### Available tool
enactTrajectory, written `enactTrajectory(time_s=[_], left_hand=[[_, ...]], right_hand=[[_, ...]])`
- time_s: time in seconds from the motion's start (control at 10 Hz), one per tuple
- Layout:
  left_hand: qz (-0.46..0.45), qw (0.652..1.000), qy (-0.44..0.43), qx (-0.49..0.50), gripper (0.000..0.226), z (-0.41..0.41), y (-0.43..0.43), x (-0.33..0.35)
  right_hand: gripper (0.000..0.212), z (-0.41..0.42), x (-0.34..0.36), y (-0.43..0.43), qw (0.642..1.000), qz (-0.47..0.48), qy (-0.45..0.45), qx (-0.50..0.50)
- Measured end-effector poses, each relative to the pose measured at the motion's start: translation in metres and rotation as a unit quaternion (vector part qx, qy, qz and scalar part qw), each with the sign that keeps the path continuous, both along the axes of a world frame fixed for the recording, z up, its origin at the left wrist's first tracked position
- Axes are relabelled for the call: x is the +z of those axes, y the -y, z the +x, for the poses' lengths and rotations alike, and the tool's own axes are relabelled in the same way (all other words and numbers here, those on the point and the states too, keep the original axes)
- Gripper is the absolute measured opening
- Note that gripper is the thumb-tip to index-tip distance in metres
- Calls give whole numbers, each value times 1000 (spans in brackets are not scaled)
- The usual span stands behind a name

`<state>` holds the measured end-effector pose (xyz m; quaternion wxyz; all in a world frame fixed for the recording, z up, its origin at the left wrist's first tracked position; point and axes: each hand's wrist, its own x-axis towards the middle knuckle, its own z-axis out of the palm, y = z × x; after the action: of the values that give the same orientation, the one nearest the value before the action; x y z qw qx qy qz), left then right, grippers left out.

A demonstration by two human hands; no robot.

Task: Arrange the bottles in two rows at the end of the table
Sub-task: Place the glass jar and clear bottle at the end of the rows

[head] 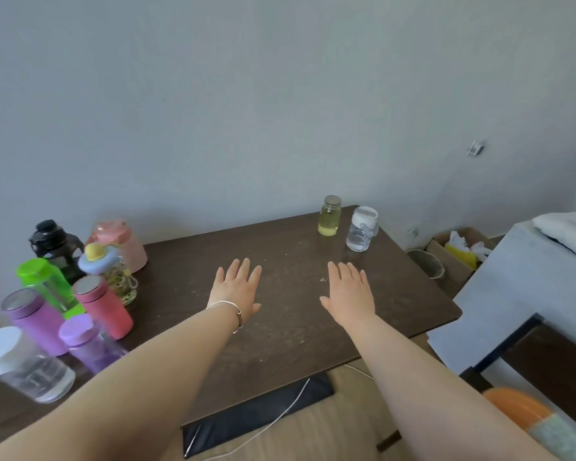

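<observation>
Bottles [64, 294] cluster at bench's [280, 327] left; two stand far right. Both hands [236, 289] [348, 294] flat, empty. Next: carry one upright across, beside yellow jar [329, 216].

Readable text: none anywhere.
Clear bottle [361, 229], far right corner of the table [280, 327]: white band, no legible marking.
Yellow-liquid jar [329, 216], just left of the clear bottle: no label.
Bottles at the table's left end: no legible print.
Wall scrap [476, 148] above the table's right end: too blurred.
</observation>
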<state>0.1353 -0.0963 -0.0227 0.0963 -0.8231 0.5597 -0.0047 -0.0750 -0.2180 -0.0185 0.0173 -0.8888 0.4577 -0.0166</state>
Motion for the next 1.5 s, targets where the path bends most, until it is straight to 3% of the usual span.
enactTrajectory(time_s=[0.4,0.7,1.1,1.2,1.4,1.5], left_hand=[[-12,999,-12,-37,82,-32,144,-10],[-18,997,-39,-66,84,3,262,-25],[-66,990,-124,-27,87,26,397,-47],[-89,977,-193,36,84,25,432,-60],[-137,906,-375,140,88,27,486,-96],[-166,875,-423,169,86,24,493,-108]], right_hand=[[79,-44,-21,117,999,7,1,-41],[80,-17,-30,213,995,-11,6,-94],[89,19,-60,337,985,32,89,-147],[102,30,-75,364,978,80,111,-154],[97,38,-102,377,956,74,229,-165],[101,37,-105,380,937,92,279,-191]])
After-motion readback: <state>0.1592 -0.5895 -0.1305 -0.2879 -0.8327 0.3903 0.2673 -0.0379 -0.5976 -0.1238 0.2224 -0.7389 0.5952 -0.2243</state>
